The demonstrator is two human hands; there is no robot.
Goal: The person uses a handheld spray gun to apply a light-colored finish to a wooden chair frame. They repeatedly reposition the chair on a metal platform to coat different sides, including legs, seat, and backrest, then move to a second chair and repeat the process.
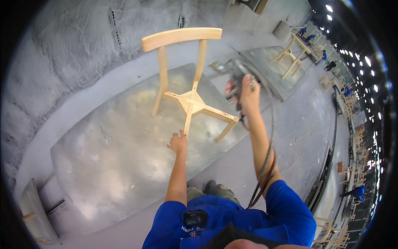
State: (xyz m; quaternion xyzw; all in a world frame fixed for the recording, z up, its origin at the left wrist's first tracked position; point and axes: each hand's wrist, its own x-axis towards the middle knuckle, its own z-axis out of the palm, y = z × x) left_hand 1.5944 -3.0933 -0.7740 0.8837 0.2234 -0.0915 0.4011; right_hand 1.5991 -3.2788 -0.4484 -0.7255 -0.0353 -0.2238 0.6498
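A bare pale wooden chair frame (191,104) without a seat stands on a metal-topped table (99,162). It has a curved back rail, and its crossed seat rails meet in the middle. My left hand (178,142) is at the near end of a seat rail, its fingers closed at the corner; the leg below is hidden. To the right of the chair, my right hand (248,93) is raised, wrapped around a spray gun (237,85) blurred by motion. Hoses (271,141) run from the gun down along my right forearm. The gun is apart from the chair.
A second metal-topped table (269,62) at the far right bears another chair frame (292,56). A grey, coated wall (74,54) rises behind the table. Several people in blue and many chair frames line the right side. A panel (35,211) stands at lower left.
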